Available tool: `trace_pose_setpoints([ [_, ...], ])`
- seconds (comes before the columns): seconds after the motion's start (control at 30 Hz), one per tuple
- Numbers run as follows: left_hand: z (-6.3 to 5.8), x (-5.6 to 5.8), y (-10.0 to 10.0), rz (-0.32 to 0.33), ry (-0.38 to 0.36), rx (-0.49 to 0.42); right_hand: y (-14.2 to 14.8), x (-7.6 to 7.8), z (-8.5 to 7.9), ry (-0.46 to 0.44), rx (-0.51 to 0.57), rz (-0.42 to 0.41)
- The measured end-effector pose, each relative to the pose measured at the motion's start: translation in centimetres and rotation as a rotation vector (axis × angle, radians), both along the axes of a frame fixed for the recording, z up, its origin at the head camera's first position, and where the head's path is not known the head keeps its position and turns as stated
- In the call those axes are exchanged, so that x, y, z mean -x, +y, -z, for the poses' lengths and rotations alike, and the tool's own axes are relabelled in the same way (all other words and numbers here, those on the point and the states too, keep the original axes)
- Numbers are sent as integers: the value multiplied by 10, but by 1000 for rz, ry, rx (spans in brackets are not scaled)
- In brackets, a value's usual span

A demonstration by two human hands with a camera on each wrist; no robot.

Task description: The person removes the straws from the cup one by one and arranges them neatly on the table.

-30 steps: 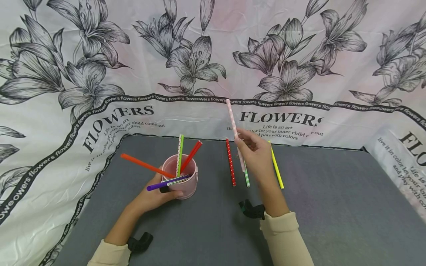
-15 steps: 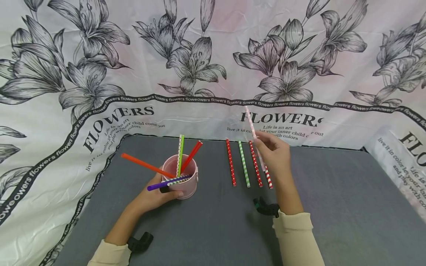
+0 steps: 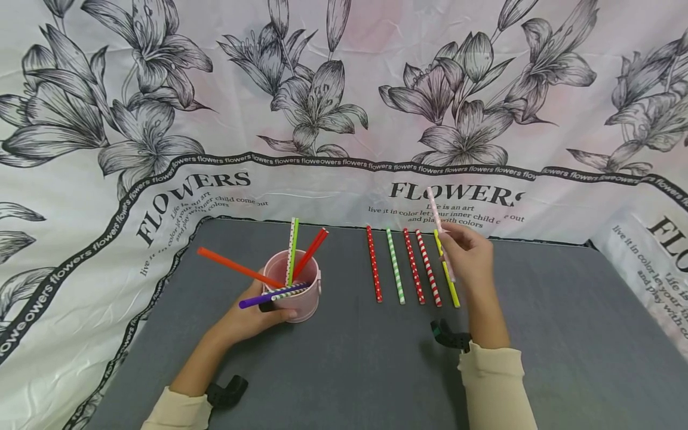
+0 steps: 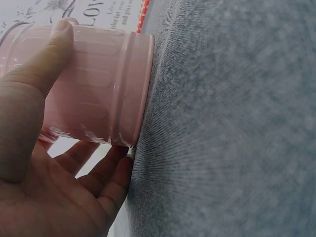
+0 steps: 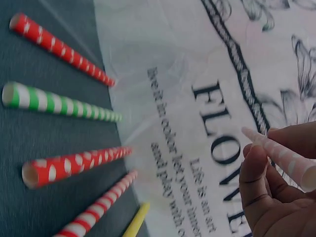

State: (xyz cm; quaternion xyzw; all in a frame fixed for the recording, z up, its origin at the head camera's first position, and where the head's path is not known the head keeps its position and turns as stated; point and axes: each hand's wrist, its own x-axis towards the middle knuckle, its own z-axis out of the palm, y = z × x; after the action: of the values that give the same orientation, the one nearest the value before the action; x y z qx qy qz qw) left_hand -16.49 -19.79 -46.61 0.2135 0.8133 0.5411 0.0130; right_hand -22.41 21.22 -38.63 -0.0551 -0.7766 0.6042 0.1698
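My left hand (image 3: 257, 319) grips a pink bucket (image 3: 303, 304) standing on the grey table, with the thumb along its wall in the left wrist view. Several straws lean in the bucket, among them an orange straw (image 3: 231, 265), a purple straw (image 3: 251, 301) and a red straw (image 3: 312, 251). My right hand (image 3: 470, 263) pinches a pale pink spotted straw (image 3: 434, 209), held up above the table. Right below it lies a yellow straw (image 3: 451, 286), partly covered by the pink one.
To the left of the yellow straw lie a red dotted straw (image 3: 373, 263), a green striped straw (image 3: 395, 266), another red dotted straw (image 3: 414, 266) and a red striped straw (image 3: 428, 269), in a row. Behind the table (image 3: 344, 370) hangs a flower-printed cloth (image 3: 376, 137).
My right hand has moved to the right with the pink straw, passing over the row and uncovering the straws there. The left hand still holds the bucket in the same place.
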Motion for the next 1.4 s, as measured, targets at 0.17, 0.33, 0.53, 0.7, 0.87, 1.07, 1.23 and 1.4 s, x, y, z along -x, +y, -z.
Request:
trace_pose_setpoints([
  [0.17,0,0,-1,-5,-37,10,13,2,7,-44,-20,38],
  [0.33,0,1,0,4,-43,-11,22,2,11,-83,-75,66],
  [0.53,1,1,-1,20,-53,-33,30,4,16,-175,-178,125],
  [0.7,2,2,-2,27,-56,-41,35,7,24,-229,-183,159],
  [0.87,1,1,-1,16,-60,-29,41,8,31,-252,-212,166],
  [1.07,-1,1,-1,3,-57,-13,48,11,40,-295,-248,177],
  [1.23,0,2,-2,17,-63,-30,50,12,49,-325,-278,164],
  [1.4,-2,3,-1,28,-54,-36,53,12,53,-321,-287,173],
])
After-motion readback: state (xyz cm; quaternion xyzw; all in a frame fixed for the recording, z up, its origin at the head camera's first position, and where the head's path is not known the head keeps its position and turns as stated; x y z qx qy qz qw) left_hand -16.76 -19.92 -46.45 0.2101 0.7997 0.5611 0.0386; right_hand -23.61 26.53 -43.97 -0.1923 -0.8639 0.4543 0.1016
